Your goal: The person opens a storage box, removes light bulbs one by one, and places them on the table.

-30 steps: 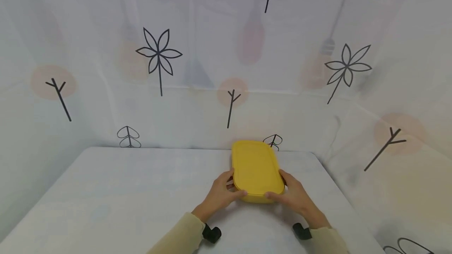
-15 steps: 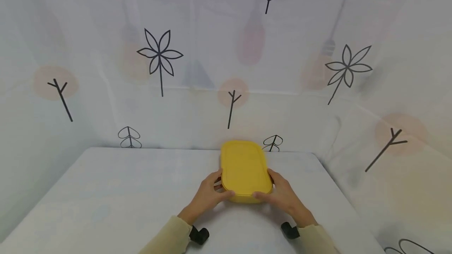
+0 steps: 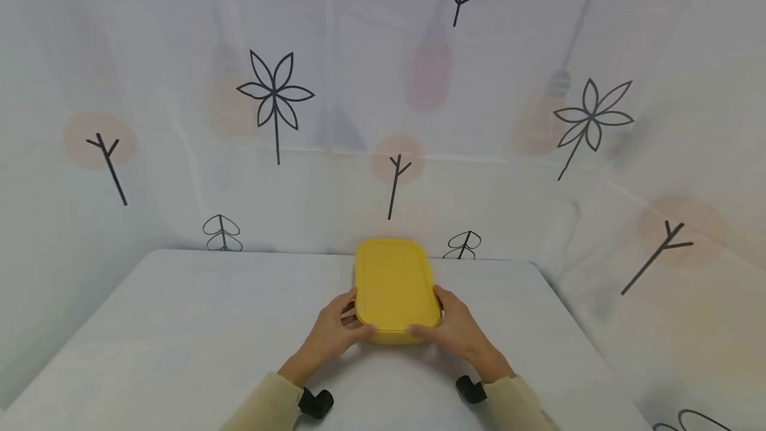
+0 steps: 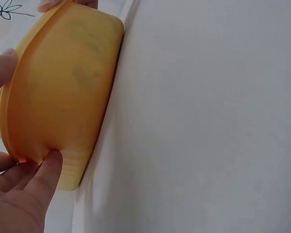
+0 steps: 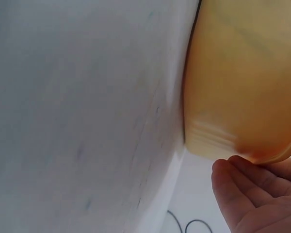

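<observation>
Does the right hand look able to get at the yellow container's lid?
Probably yes: the right hand holds the near right corner of the yellow container, thumb at the edge of its lid; nothing blocks it.

The right hand touches the yellow container from the right on the white table, 2 dark curves beyond.

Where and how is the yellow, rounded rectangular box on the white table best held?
I would grip opposite long sides of the yellow, rounded rectangular box at its near end, coming from left and right: its base appears to rest on the white table, while its walls stand exposed below the rim.
</observation>
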{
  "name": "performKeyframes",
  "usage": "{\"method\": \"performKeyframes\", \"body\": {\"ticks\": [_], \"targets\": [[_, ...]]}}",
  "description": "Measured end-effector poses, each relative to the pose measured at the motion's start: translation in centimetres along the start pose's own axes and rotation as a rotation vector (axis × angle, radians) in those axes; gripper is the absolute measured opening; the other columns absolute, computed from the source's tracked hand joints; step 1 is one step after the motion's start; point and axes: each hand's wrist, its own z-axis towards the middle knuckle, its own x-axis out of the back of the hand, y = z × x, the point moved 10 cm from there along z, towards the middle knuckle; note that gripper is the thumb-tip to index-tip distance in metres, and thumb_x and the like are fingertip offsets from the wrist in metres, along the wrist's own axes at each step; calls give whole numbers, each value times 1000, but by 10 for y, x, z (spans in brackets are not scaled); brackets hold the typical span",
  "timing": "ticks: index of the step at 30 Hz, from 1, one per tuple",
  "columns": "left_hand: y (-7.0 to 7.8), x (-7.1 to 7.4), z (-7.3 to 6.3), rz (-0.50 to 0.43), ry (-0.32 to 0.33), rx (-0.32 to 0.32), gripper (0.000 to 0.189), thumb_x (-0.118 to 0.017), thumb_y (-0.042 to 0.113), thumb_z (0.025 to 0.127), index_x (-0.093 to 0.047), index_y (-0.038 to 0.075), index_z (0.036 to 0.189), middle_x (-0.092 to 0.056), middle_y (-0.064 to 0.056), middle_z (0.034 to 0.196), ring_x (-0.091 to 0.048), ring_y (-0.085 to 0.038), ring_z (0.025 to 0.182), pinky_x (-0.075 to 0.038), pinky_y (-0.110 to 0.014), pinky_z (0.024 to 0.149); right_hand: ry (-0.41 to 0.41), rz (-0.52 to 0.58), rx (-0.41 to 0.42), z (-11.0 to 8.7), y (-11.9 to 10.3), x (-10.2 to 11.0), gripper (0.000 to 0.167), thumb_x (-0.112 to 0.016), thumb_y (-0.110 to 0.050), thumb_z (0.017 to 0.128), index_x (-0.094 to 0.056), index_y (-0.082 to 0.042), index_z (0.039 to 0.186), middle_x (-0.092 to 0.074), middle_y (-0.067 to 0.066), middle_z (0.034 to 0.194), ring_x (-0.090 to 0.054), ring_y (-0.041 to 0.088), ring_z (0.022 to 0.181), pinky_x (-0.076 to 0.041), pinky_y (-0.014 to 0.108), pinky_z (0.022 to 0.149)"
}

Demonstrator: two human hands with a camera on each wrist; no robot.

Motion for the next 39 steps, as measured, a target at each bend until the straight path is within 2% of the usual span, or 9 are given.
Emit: {"method": "performKeyframes", "body": {"ticks": [11, 23, 39], "targets": [[-6, 23, -9, -3, 33, 26, 94, -79, 36, 78, -28, -2, 147, -38, -19, 145, -47, -32, 127, -46, -35, 97, 4, -4, 27, 9, -16, -17, 116, -73, -72, 62, -31, -5, 148, -41, 8, 145, -42, 24, 130, -36, 46, 106], [-12, 40, -18, -12, 75, 39, 92, -82, 29, 76, -31, -4, 145, -38, -22, 145, -47, -36, 126, -46, -37, 96, -10, -15, 33, 12, -27, -33, 118, -73, -73, 61, -31, -5, 148, -41, 10, 145, -42, 25, 130, -36, 45, 107], [-22, 65, -26, -20, 95, 123, 95, -84, 27, 73, -31, 0, 147, -35, -18, 148, -46, -33, 128, -46, -34, 97, -32, -20, 43, 17, -47, -50, 119, -70, -76, 60, -30, -6, 148, -42, 10, 144, -43, 23, 127, -37, 45, 105]]}}
